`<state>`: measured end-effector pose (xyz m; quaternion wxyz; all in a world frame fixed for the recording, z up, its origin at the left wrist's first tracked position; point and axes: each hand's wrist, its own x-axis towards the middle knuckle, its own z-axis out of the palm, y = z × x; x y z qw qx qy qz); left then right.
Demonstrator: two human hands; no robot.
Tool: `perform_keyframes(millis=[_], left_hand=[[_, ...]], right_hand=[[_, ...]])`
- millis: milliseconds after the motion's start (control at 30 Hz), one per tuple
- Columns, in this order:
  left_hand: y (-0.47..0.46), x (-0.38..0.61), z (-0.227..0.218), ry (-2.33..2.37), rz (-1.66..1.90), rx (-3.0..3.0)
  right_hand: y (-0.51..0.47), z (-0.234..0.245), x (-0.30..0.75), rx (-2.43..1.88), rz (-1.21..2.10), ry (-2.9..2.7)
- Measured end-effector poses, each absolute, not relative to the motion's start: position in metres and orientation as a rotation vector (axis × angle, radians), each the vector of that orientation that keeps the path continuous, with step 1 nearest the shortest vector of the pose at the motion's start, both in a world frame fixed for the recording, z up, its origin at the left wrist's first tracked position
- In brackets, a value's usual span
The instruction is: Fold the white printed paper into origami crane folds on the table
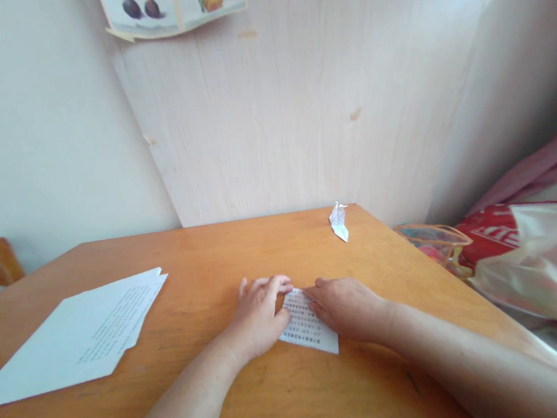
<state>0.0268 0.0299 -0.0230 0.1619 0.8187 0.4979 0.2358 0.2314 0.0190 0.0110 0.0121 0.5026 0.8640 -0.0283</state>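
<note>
A small piece of printed paper [307, 323] lies on the wooden table between my two hands, its text facing up. My left hand [262, 315] rests at its left edge, fingers and thumb apart. The left thumb touches the paper's side and the left index finger reaches its far corner. On the other side, my right hand [347, 305] has its fingers together, pressed on the paper's right part and covering its far right edge. Whether a finger goes under the paper cannot be seen.
A folded paper crane [339, 221] stands near the table's far right corner. Stacked printed sheets [86, 331] lie on the left. Beyond the right table edge [447, 277] are plastic bags [540, 259]. A wooden chair [5, 260] stands at far left.
</note>
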Motion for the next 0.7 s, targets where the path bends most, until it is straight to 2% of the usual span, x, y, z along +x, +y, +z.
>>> perform_keyframes(millis=[700], left_hand=[[0.026,0.026,-0.019,1.472,0.598,2.378]], right_hand=[[0.001,0.034,0.267,1.588,-0.033,2.541]])
